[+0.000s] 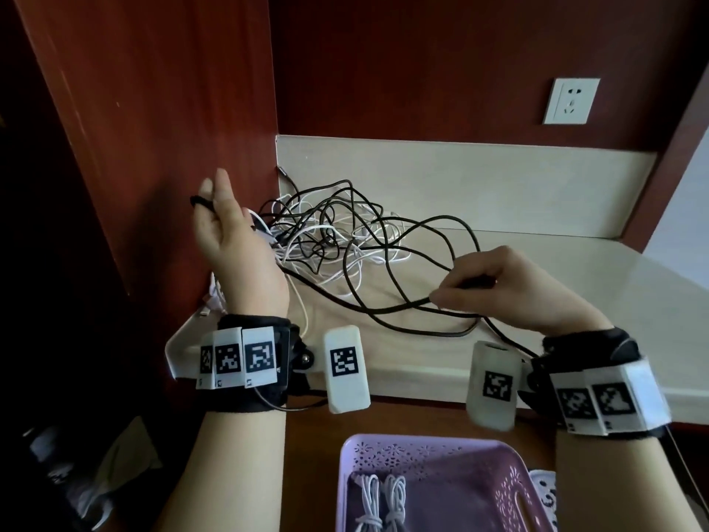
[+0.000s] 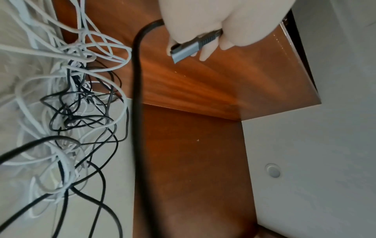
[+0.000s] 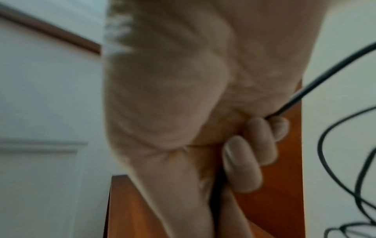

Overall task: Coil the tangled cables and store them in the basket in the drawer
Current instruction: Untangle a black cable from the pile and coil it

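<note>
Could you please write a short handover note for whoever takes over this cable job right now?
Left hand: raised, holding the black cable near its grey plug.
Right hand: gripping the same cable further along, above the counter.
Tangle of black and white cables lies in the counter's back left corner.
Done: two white coils in the basket.
Left: coil the black cable, untangle and coil the rest, put all in the basket.

Bare forearms, black wrist straps [image 1: 253,362] carrying white blocks printed with black square codes [image 1: 346,368], thin black lead beneath.
</note>
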